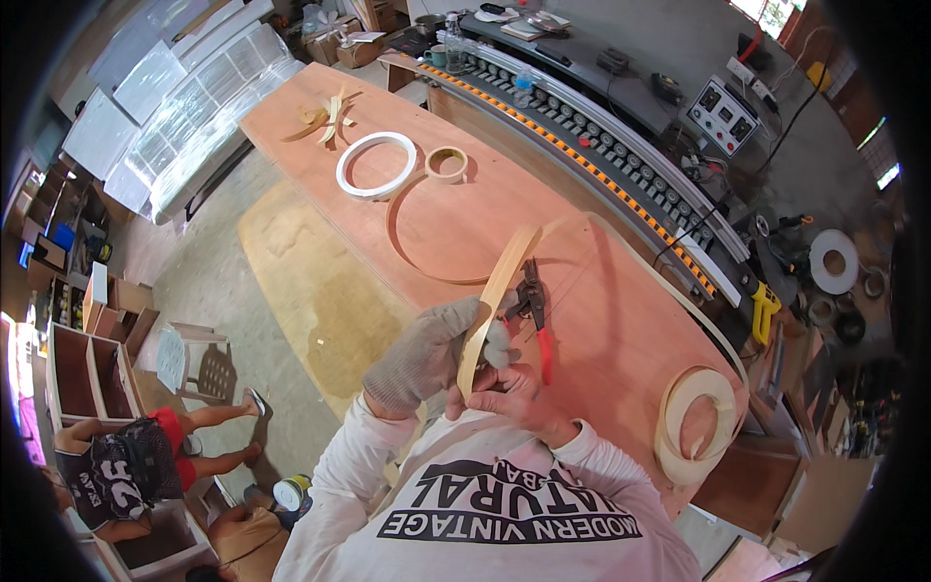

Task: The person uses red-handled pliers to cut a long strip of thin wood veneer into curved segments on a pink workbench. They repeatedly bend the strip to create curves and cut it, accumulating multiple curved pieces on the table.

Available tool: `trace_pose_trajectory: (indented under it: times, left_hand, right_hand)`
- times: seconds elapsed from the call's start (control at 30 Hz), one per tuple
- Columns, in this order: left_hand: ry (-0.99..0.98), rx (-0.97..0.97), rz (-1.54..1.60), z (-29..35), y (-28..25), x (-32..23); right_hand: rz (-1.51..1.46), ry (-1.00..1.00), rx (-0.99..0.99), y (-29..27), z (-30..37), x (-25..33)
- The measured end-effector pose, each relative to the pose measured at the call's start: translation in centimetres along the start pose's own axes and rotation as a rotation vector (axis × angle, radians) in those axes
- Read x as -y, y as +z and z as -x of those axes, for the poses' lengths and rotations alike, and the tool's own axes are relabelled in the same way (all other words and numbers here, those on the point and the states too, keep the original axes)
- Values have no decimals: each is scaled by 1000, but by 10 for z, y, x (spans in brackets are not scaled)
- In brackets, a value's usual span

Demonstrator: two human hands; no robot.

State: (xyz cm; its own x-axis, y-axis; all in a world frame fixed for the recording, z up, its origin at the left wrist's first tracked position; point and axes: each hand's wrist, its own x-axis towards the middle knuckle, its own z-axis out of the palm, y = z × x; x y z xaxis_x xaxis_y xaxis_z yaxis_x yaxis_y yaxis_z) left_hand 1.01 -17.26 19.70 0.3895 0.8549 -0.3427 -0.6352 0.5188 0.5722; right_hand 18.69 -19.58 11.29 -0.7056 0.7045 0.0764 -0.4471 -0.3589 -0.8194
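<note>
Gloved, the left hand (432, 351) closes around a thin wooden edging strip (497, 286) at the near edge of the counter (621, 339), and the bare right hand (509, 393) pinches the strip's lower end. It looks light, springy and easily creased, best held by its edges near the end. Red-handled pliers (533, 310) lie just beyond. The right fingertips are hidden behind the strip.
</note>
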Motion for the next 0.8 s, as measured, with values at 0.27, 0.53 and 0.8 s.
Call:
trace_pose_trajectory:
  times: [0.27, 0.53, 0.8]
  left_hand:
    - [-4, -177, -233, -3, 21, -6]
    - [64, -122, -367, 4, 2, 11]
    - [243, -199, -620, 5, -30, 57]
  right_hand:
    - [58, 34, -34, -17, 4, -23]
    - [35, -133, -116, -66, -18, -3]
    - [-157, 98, -305, -26, -43, 28]
